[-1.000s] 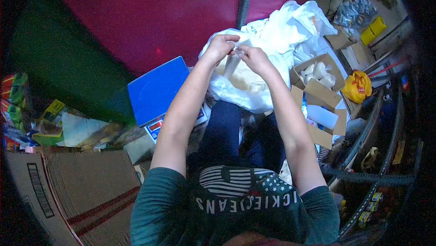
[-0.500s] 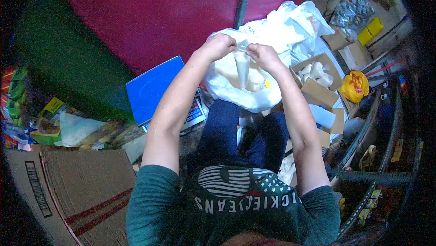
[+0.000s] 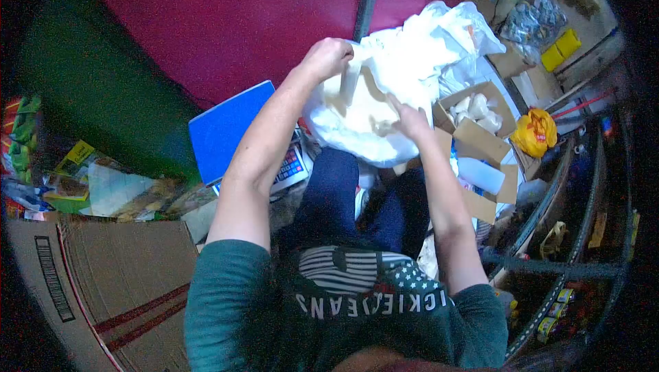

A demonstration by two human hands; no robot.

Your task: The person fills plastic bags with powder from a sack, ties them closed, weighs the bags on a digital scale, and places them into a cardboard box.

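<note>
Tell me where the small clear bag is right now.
In the head view, the small clear bag hangs from the left hand, over the open mouth of the big white bag, left of the right hand.

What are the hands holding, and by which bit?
The left hand pinches a small clear bag by its top. The right hand: can't tell.

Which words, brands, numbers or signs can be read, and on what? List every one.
"ICKIE": shirt, upside down.
"EANS": same shirt, upside down; letters between unclear.
Too small or blurred: print on the scale, red-printed yellow bag, large cardboard box, packets at left.
</note>
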